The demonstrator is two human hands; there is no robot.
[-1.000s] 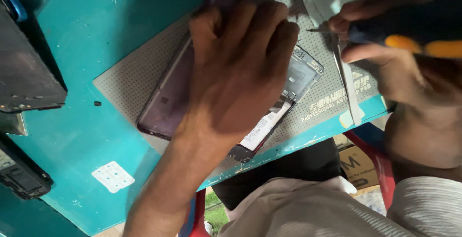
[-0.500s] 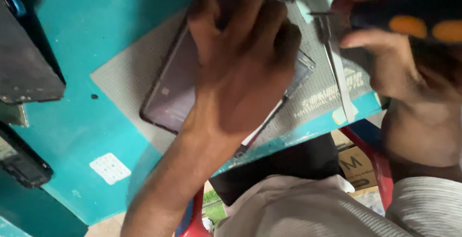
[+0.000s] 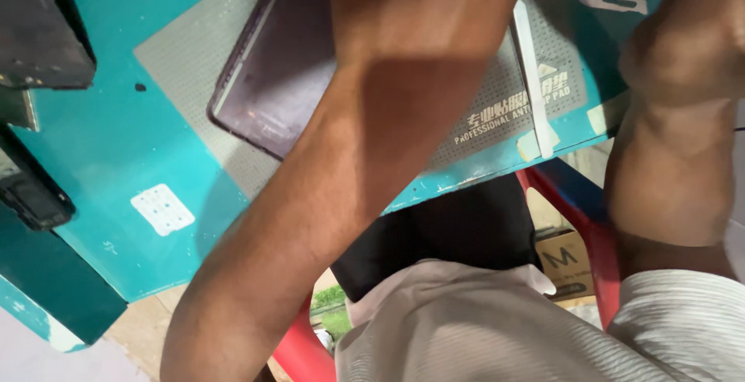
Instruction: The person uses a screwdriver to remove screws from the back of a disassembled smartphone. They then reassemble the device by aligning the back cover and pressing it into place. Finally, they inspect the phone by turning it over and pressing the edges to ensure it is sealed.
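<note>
Phone: dark, flat on grey mat, teal surface.
Left hand: pressed on phone; grip unclear.
Right hand: fingers cropped, cannot tell.

Small white rectangular sticker with a dot grid on the teal surface, at about 8 o'clock. Grey perforated mat carries a white printed marking at about 2 o'clock. Brown cardboard box with a dark printed mark on the floor at 4 o'clock. Dark phone back panel on the mat at 11 o'clock; no lit screen visible.
</note>
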